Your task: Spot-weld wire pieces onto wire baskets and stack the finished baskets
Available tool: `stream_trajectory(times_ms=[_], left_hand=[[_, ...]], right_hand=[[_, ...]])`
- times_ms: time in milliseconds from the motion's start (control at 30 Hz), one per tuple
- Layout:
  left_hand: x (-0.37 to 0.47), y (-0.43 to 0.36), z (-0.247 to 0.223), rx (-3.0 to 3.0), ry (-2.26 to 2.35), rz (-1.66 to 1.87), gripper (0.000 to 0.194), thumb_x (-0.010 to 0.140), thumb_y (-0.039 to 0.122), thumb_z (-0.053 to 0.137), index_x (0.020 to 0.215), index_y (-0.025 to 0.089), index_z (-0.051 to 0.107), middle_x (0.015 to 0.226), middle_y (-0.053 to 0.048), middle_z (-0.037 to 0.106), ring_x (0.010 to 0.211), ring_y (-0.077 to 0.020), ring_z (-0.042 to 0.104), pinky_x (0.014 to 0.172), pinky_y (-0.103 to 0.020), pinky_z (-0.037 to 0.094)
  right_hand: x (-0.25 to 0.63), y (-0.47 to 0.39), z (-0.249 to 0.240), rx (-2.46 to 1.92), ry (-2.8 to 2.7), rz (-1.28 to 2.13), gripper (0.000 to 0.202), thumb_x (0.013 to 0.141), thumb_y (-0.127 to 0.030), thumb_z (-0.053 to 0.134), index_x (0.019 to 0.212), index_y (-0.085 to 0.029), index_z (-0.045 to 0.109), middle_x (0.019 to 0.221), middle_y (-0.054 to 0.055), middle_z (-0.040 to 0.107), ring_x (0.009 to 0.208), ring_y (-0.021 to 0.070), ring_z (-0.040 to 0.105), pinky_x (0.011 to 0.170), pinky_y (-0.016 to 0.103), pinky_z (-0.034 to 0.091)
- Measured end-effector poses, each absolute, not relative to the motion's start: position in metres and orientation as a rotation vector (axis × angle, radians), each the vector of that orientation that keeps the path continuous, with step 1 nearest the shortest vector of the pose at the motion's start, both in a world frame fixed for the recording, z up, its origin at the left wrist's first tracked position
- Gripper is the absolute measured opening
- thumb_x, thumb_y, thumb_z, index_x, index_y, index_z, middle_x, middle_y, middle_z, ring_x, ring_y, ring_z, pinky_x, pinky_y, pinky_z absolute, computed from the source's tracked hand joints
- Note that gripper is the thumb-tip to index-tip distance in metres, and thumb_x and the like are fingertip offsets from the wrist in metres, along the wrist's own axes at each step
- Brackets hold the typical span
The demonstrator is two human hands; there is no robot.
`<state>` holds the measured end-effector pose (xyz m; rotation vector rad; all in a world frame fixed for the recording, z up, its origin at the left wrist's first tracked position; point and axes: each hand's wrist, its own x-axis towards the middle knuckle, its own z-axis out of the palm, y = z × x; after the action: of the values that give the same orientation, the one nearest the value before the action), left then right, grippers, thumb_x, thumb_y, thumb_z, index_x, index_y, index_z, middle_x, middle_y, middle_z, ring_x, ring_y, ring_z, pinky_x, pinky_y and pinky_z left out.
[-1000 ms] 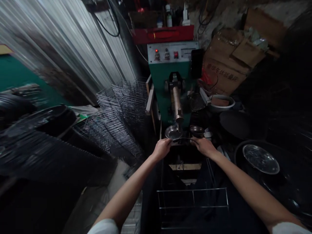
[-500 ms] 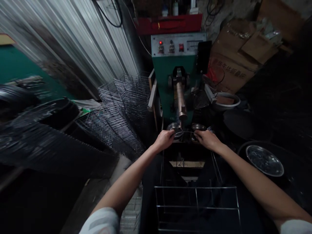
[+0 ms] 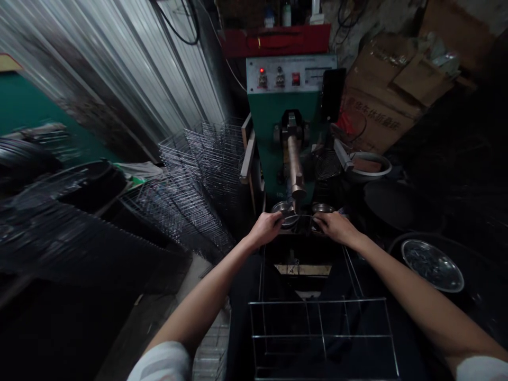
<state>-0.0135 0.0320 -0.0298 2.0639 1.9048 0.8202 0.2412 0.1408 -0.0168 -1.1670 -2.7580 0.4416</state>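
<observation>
A wire rack (image 3: 322, 335) reaches from above my lap to the green welding machine (image 3: 262, 114). My left hand (image 3: 265, 228) is closed on the left of the rack's far end, and my right hand (image 3: 337, 227) pinches its right side. Between the hands a thin, slightly bowed wire (image 3: 304, 215) runs just below the copper-coloured electrode arm (image 3: 295, 164). Whether the wire touches the tip I cannot make out. Small round metal dishes (image 3: 323, 207) sit behind the fingers, partly covered by them.
Stacked wire grids (image 3: 190, 196) lean to the left of the machine. At the right are a dish of small metal pieces (image 3: 432, 264), a grey bowl (image 3: 371, 165) and a cardboard box (image 3: 381, 106). A red shelf (image 3: 278, 39) is above the machine.
The near end of the rack has tilted and shifted slightly. My right hand has moved a touch to the left; both hands keep their hold.
</observation>
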Motion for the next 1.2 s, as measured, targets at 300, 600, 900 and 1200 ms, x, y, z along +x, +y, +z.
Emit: stream_trajectory(times_ms=[300,600,900,1200], left_hand=[[-0.018,0.035,-0.030,2.057,1.877,0.830,0.019,0.092,0.016,0.055,0.075,0.016,0.063,0.058,0.004,0.049,0.054,-0.0103,0.044,0.057,-0.023,0.029],[-0.017,0.034,-0.031,2.046,1.827,0.832,0.020,0.092,0.015,0.053,0.078,0.015,0.066,0.060,0.003,0.051,0.055,-0.0098,0.044,0.057,-0.022,0.028],[-0.018,0.035,-0.029,2.043,1.830,0.795,0.019,0.093,0.015,0.052,0.082,0.015,0.067,0.059,0.003,0.052,0.054,-0.0108,0.045,0.058,-0.023,0.029],[-0.019,0.037,-0.026,2.020,1.819,0.792,0.017,0.091,0.013,0.054,0.079,0.015,0.067,0.060,0.003,0.051,0.054,-0.0113,0.043,0.059,-0.025,0.028]], right_hand=[[0.238,0.145,-0.021,-1.088,-2.728,0.489,0.020,0.103,-0.029,0.055,0.108,-0.030,0.075,0.100,0.005,0.076,0.094,0.0247,0.069,0.074,0.028,0.044],[0.238,0.147,-0.023,-1.040,-2.756,0.473,0.026,0.107,-0.032,0.049,0.109,-0.026,0.074,0.097,0.006,0.076,0.090,0.0246,0.070,0.071,0.028,0.043],[0.241,0.151,-0.031,-0.959,-2.691,0.547,0.024,0.105,-0.031,0.052,0.110,-0.025,0.075,0.102,0.008,0.077,0.098,0.0267,0.071,0.082,0.030,0.049],[0.242,0.156,-0.032,-0.907,-2.652,0.668,0.026,0.104,-0.031,0.052,0.105,-0.023,0.076,0.105,0.008,0.077,0.098,0.0267,0.071,0.084,0.031,0.050]])
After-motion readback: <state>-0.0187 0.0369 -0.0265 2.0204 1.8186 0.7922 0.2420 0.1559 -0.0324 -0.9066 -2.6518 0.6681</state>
